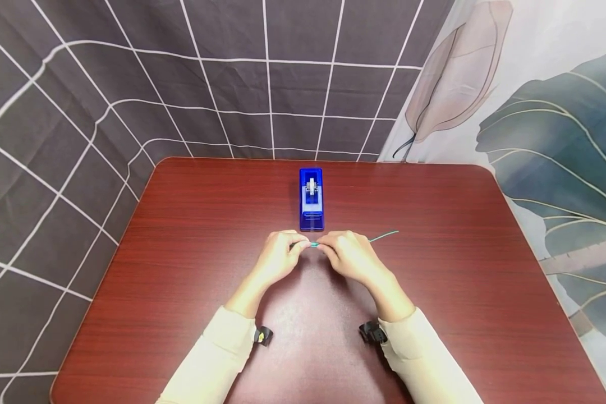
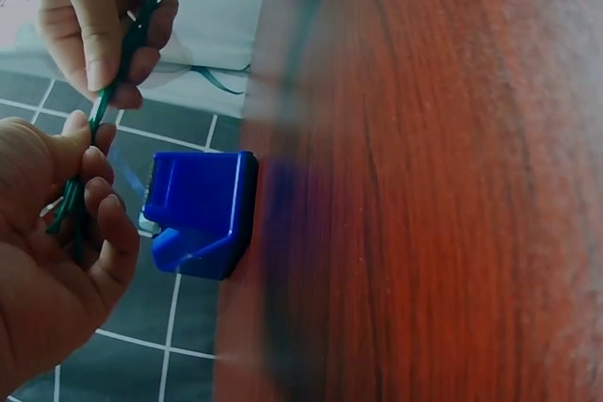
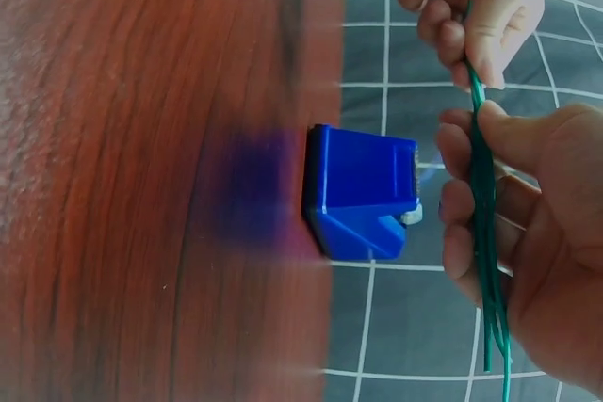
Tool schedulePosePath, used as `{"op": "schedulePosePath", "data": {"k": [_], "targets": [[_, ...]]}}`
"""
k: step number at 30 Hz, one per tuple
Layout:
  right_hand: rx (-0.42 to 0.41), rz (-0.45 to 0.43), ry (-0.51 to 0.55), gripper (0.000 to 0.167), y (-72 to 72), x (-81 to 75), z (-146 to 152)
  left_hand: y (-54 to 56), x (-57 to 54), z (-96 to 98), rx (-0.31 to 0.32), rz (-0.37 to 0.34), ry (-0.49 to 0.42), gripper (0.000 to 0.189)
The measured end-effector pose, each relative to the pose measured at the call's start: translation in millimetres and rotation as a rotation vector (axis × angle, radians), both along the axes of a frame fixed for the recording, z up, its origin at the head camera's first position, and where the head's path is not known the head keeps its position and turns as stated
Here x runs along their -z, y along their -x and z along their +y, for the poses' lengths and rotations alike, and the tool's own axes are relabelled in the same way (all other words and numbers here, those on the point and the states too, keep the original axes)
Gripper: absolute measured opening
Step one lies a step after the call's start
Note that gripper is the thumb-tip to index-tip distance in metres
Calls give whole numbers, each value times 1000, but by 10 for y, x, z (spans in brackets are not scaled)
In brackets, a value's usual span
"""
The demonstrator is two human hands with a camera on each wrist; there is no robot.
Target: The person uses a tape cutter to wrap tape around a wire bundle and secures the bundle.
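A person's left hand and right hand meet above the middle of the tabletop, a reddish-brown surface with dark wood grain and rounded corners. Between them is a slim bundle of thin, glossy green strands, which both hands hold. The left hand's grip is a pinch, thumb against curled fingers, and short green ends poke out below the thumb on its palm side. The right hand's grip is also closed on the bundle: its thumb presses the strands against the fingers, and loose lengths trail past the palm. The two sets of fingertips are close together, with a short piece of green showing between them. In the head view, one thin strand juts out beyond the right hand, slanting away from the person.

Just beyond the hands, apart from them, a blue, boxy plastic tape dispenser stands upright on the tabletop, its long side pointing away from the person. A pale part sits in its middle.

Both forearms wear cream fabric sleeves, each with a small black wrist device at the inner side. Behind the tabletop hangs a dark grey curtain with white grid lines; to the right is a white curtain printed with large leaves.
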State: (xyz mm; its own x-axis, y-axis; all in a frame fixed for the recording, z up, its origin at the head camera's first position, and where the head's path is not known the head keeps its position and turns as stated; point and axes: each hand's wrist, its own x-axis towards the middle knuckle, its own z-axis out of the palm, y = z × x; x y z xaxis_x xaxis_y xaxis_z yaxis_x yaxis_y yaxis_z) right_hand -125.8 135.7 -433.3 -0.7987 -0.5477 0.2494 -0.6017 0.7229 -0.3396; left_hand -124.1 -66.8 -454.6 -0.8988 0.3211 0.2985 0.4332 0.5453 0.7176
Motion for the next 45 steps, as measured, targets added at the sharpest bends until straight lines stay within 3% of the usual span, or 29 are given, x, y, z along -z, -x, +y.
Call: {"op": "schedulePosePath", "data": {"k": [4,10,18,24,29,39,45], "targets": [[2,13,3,12,10,-20,-10,-5,15,-5,-8,-3,-9,8],[-9,65,13,9,10,3,-30,-16,22,-30,-24,-66,-23,9],[10,143,0,6,1,65,-31,8,-16,-60,13,-127,8,18],[13,198,13,5,-4,79,-33,47,-15,-71,64,-82,30,15],[7,205,18,6,-12,74,-39,51,7,-78,63,-2,20,10],[7,57,7,17,2,-20,-36,34,65,-58,41,100,-55,6],[1,126,-19,9,6,-23,-32,37,59,-42,36,121,-44,6]]}}
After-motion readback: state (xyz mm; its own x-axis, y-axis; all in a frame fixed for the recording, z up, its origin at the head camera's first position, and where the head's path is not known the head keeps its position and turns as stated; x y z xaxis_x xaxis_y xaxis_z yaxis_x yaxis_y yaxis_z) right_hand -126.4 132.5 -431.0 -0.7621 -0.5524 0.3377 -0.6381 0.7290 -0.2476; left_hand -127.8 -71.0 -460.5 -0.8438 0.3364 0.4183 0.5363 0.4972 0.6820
